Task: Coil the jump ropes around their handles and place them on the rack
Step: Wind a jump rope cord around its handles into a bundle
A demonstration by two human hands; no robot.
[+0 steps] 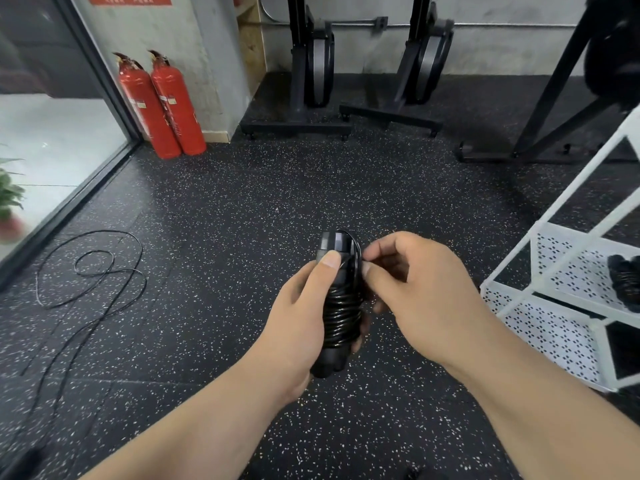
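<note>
Left hand (298, 306) grips the black rope-wound plastic handles (341, 308), partly hidden; right hand (415, 285) pinches what seems the thin black rope (356, 251) near its end.

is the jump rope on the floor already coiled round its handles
No, the jump rope lies spread out in loose loops on the speckled floor, not wound round anything.

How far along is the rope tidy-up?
Done: one dark bundle, likely a coiled rope, sits on the white rack. In hand: left hand grips the wound handles; right hand pinches the last loop near the top. Left: rack this one, then coil the loose rope on the floor.
</note>
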